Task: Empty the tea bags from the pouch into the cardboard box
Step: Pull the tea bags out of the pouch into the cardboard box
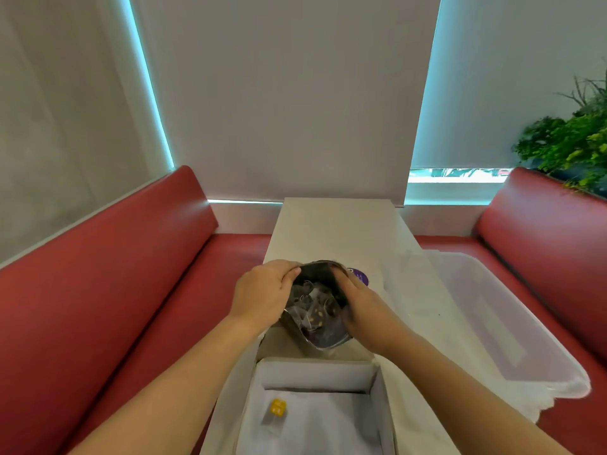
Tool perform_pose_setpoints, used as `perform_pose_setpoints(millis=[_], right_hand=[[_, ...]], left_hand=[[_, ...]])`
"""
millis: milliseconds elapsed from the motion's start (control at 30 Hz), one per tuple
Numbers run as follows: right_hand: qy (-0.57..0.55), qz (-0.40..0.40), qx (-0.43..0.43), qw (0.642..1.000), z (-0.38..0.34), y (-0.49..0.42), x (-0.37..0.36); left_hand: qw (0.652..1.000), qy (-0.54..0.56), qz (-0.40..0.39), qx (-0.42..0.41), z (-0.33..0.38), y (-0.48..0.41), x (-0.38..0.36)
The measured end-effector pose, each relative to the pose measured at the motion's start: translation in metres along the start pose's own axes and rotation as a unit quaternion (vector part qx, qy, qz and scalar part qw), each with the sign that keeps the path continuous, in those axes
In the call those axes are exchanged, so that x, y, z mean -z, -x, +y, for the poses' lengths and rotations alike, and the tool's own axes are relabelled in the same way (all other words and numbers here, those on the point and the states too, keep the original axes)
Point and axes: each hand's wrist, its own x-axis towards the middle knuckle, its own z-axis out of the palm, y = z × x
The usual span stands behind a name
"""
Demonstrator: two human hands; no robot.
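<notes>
A foil pouch (317,307) with a purple outside is held over the narrow white table, its open mouth tipped toward me. Several tea bags (315,298) show inside it. My left hand (262,292) grips the pouch's left edge. On the right side, my right hand (359,307) holds the pouch with fingers at the rim. Just below and nearer to me stands the open cardboard box (315,372), lined in white. One tea bag with a yellow tag (277,407) lies on the box's floor at the left.
A clear plastic lid or tray (499,323) rests on the table's right side, overhanging the red bench (558,231). Another red bench (115,274) runs along the left. A green plant (571,142) stands at the far right.
</notes>
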Motion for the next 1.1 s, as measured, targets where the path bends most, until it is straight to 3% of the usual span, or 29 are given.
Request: perform_pose_setpoints(millis=[133, 267, 367, 433, 500, 600, 667, 733, 833, 900, 1000, 1100], right_hand=[[-0.006, 0.027, -0.02, 0.999, 0.016, 0.014, -0.01], [0.128, 0.12, -0.05, 0.983, 0.011, 0.033, -0.007], [0.118, 0.162, 0.046, 0.979, 0.0, 0.043, -0.02], [0.12, 0.091, 0.089, 0.985, -0.01, 0.041, -0.03], [0.166, -0.021, 0.026, 0.986, -0.01, 0.025, -0.04], [0.269, -0.208, -0.104, 0.935, 0.001, -0.008, -0.052], [0.296, -0.323, -0.052, 0.897, 0.015, -0.009, -0.063], [0.311, -0.361, -0.043, 0.878, 0.021, -0.005, -0.071], [0.321, -0.228, -0.061, 0.917, 0.003, 0.006, -0.063], [0.225, -0.091, -0.028, 0.97, -0.006, 0.028, -0.05], [0.152, 0.069, 0.044, 0.985, -0.016, 0.062, -0.031], [0.069, 0.095, 0.051, 0.992, -0.017, 0.09, -0.018]], left_hand=[[1.0, -0.009, -0.011, -0.026, -0.005, 0.009, -0.011], [0.999, 0.017, -0.013, -0.036, 0.002, 0.008, -0.004], [0.999, 0.04, -0.009, -0.035, 0.001, 0.008, -0.008], [0.998, 0.044, -0.012, -0.034, 0.003, 0.008, -0.01], [0.998, 0.047, -0.017, -0.034, 0.006, 0.007, -0.011], [0.998, 0.051, -0.022, -0.026, 0.009, 0.008, -0.013], [0.998, 0.052, -0.02, -0.022, 0.009, 0.009, -0.013], [0.998, 0.051, -0.018, -0.019, 0.006, 0.01, -0.011], [0.999, 0.044, -0.024, -0.019, 0.003, 0.011, -0.01], [0.999, 0.043, -0.025, -0.02, 0.002, 0.012, -0.009], [0.999, 0.039, -0.023, -0.019, 0.003, 0.009, -0.01], [0.999, 0.036, -0.021, -0.021, 0.004, 0.007, -0.011]])
